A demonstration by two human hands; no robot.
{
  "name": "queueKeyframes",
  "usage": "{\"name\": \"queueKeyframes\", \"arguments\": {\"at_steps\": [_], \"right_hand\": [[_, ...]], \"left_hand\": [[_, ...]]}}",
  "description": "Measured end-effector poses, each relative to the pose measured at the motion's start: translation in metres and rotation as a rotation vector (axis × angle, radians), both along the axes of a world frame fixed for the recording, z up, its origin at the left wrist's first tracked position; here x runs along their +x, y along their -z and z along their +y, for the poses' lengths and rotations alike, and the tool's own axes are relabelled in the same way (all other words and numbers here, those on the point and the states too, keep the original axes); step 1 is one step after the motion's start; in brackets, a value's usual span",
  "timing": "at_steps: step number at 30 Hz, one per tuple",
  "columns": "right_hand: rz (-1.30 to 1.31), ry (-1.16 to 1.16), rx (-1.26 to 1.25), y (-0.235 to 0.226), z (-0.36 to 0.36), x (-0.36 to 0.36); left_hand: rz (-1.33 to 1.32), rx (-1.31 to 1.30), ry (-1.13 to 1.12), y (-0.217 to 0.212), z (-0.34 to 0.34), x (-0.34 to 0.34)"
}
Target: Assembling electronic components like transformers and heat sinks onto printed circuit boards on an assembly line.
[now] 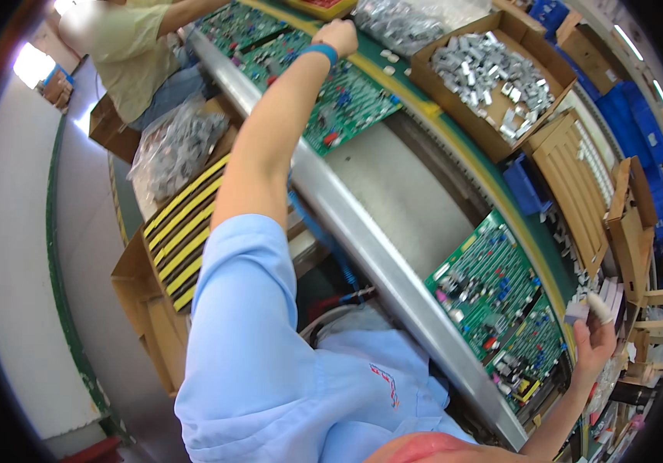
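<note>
My left arm reaches far forward over the line. My left hand (337, 37), with a blue band at the wrist, is closed above the far edge of the green circuit boards (350, 104); anything inside its fingers is hidden. At the right, my right hand (595, 343) pinches a small pale grey block (576, 312) between thumb and fingers. A white cover (600, 308) wraps one fingertip. Beside this hand lies another populated circuit board (493, 282), with pink, red and blue parts on it.
A metal rail (347, 212) runs along the near side. Beyond the boards stand a cardboard box (455, 100) of silver metal pieces, a plastic bag (401, 27) of grey parts and a blue bin (526, 185). Another person (127, 58) works at the upper left, near a yellow-striped carton (185, 231).
</note>
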State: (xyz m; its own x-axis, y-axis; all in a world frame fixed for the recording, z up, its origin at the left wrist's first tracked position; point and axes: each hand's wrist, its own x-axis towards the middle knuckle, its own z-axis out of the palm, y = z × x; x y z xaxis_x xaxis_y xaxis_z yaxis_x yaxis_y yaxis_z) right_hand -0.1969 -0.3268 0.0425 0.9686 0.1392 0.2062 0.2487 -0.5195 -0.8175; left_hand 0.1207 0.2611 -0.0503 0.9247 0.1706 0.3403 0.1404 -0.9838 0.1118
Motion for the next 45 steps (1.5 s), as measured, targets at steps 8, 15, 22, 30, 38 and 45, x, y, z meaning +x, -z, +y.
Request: {"name": "queueKeyframes", "arguments": {"at_steps": [8,15,22,30,38,45], "right_hand": [[0.053,0.13,0.003,-0.001,-0.003,0.003],[0.078,0.12,-0.008,0.015,0.005,0.035],[0.11,0.065,-0.026,0.016,0.009,0.035],[0.224,0.108,0.224,0.029,-0.012,0.023],[0.367,-0.024,0.499,0.042,0.007,0.022],[0.271,-0.043,0.312,0.047,-0.009,-0.006]], "left_hand": [[0.151,-0.068,-0.129,0.018,0.024,0.04],[0.346,-0.688,0.3,0.01,-0.014,0.029],[0.37,-0.223,0.306,0.011,-0.02,0.04],[0.334,-0.266,0.379,0.003,-0.064,0.019],[0.071,-0.368,0.309,-0.032,-0.021,-0.126],[-0.086,-0.004,0.036,-0.006,0.029,-0.358]]}}
